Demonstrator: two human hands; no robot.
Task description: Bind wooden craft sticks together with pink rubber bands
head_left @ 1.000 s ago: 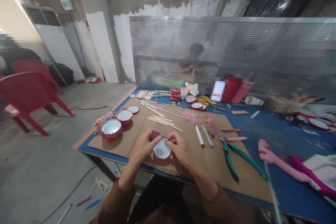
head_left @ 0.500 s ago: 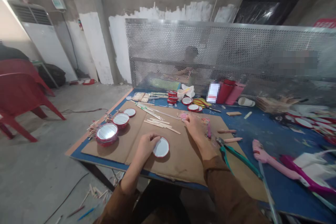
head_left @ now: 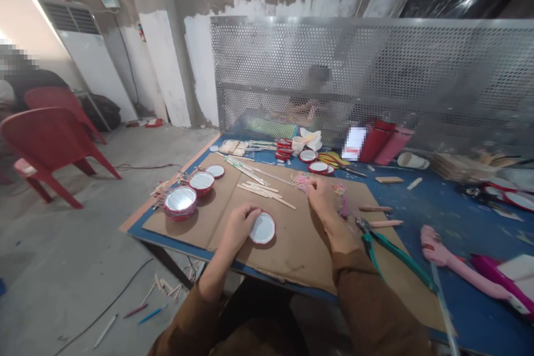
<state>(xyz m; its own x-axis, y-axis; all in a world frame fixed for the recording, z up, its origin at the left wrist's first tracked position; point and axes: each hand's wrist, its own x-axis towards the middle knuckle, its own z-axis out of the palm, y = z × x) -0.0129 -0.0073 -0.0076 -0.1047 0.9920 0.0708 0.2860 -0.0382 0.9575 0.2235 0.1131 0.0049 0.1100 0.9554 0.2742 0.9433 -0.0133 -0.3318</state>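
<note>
We pinch the near-left rim of a round white lid [head_left: 263,228] with our left hand [head_left: 242,227], its thumb over the edge and its fingers narrow around it. The lid, edged in red, sits over the cardboard [head_left: 304,245] close to the front of the table [head_left: 406,192]; we cannot tell whether it lies flat or is lifted slightly.

Our right hand [head_left: 323,198] reaches farther out, fingertips bunched close together at the pile of coloured bands [head_left: 301,180]. We cannot tell whether any band is caught between them.

Between our hands and a little beyond them, flat wooden sticks [head_left: 267,193] lie fanned on the cardboard. Along its left side we have a tall red-rimmed stack [head_left: 180,201], a second stack [head_left: 202,182] behind it, and a smaller lid [head_left: 215,171] farthest back.

Just beside our right forearm stands a purple marker [head_left: 344,207], and next to it the green-handled pliers [head_left: 398,253] lie with handles spread. Farther right, on the blue tabletop, we see a pink glue gun [head_left: 461,272].
</note>
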